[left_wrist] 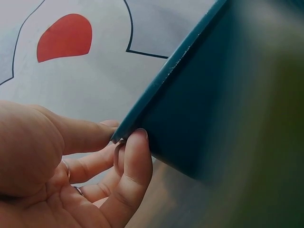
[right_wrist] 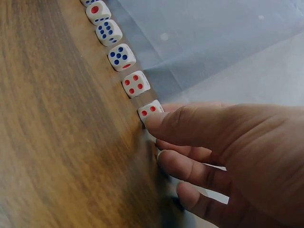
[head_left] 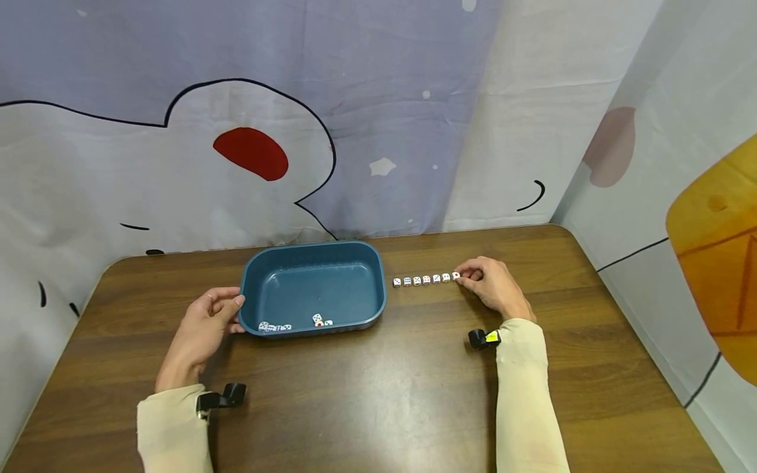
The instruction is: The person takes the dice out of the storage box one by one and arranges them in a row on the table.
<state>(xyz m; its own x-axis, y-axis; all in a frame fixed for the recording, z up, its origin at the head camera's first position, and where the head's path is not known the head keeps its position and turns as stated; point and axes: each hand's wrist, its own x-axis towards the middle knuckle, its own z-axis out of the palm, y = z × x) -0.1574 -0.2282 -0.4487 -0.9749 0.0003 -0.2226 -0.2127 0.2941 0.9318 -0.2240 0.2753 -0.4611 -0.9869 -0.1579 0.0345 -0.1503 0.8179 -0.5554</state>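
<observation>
A dark blue-green rectangular tray (head_left: 322, 289) sits on the table, several white dice (head_left: 275, 327) lying along its near side and a few more dice (head_left: 317, 318) to their right. My left hand (head_left: 204, 325) pinches the tray's left rim between thumb and fingers; the left wrist view shows the rim (left_wrist: 166, 73) there. Right of the tray runs a row of white dice (head_left: 416, 281) with red and blue pips. At its right end my right hand (head_left: 491, 286) pinches the last die (right_wrist: 152, 110) between thumb and forefinger, its lower part hidden by the thumb.
The brown wooden table (head_left: 367, 401) has a back edge close behind the tray and the row. A printed cloth (head_left: 402, 118) hangs behind, and another cloth panel (head_left: 668, 263) stands along the right side. Black wrist cameras (head_left: 221, 397) are strapped at both sleeves.
</observation>
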